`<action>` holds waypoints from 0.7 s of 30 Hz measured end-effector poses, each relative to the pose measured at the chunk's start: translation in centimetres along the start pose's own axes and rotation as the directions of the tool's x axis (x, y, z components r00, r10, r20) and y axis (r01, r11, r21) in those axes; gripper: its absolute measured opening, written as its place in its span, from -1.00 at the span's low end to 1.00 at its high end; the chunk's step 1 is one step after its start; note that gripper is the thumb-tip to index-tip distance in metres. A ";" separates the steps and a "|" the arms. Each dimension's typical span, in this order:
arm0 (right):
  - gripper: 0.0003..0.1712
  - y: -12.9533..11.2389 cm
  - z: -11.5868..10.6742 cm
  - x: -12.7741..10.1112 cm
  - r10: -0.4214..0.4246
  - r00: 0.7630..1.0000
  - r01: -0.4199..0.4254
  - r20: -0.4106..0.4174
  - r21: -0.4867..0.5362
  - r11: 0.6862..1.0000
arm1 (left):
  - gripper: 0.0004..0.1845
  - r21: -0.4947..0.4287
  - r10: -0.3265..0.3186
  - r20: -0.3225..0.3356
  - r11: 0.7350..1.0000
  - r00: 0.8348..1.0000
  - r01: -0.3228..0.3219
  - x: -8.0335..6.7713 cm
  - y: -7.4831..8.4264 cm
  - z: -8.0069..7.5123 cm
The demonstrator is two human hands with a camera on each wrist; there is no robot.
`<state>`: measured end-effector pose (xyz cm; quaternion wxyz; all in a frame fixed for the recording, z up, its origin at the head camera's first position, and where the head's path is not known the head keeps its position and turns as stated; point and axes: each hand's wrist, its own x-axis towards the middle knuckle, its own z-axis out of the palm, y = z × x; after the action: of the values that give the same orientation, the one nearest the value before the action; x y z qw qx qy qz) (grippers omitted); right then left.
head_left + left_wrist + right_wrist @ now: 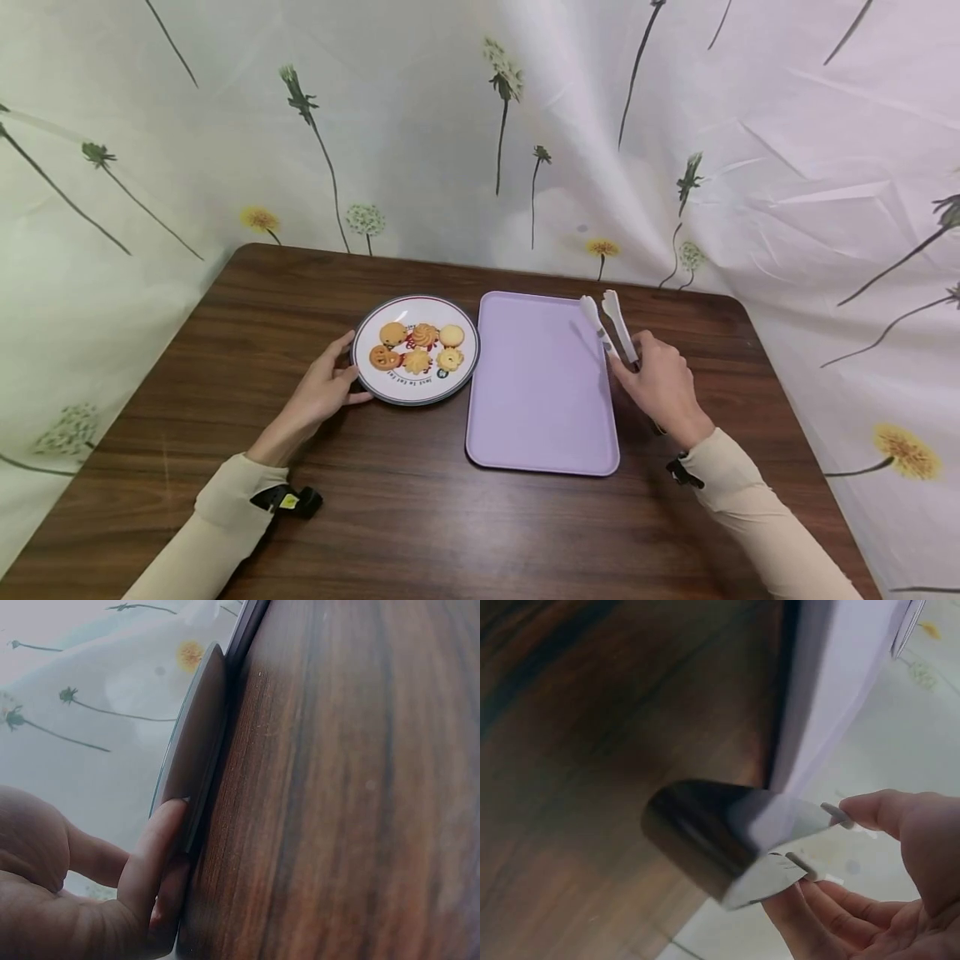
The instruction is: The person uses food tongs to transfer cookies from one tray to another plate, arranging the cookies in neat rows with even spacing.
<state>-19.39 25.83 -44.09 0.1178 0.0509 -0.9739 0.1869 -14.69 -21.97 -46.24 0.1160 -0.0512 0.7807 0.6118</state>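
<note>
Wood bench (225, 333), left to right: left hand (324, 392) at the plate (367, 385) rim, fingers fairly straight, touching the edge and steadying it, not wrapped round. Six cookies (416, 347) sit on the plate in two rows. Just right of it, purple tray (540, 383), bare. Right hand (660, 387) grips the tongs (609, 323) by the handle end, tips apart, over the tray's right rim. My read: hold the plate still, bring the tongs across low, take one cookie by its edges, squeeze light since they likely crumble, lift clear before moving.
</note>
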 end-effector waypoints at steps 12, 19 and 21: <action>-0.50 2.9 -0.6 -0.6 0.099 0.993 -0.096 0.064 -0.048 0.994 | -0.28 -0.001 0.000 0.004 1.000 1.000 0.000 0.1 0.0 0.0; -0.46 3.6 -0.6 -0.8 0.135 0.985 -0.130 0.107 -0.059 0.990 | -0.28 0.006 -0.004 0.000 1.000 1.000 0.004 0.1 0.0 -0.1; -0.45 3.8 -0.6 -0.8 0.136 0.985 -0.130 0.108 -0.060 0.990 | -0.28 0.007 -0.002 -0.001 1.000 1.000 0.002 0.1 -0.1 -0.2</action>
<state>-19.02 29.62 -45.09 0.0515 -0.0071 -0.9849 0.1653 -14.79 -22.16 -46.29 0.1166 -0.0519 0.7828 0.6090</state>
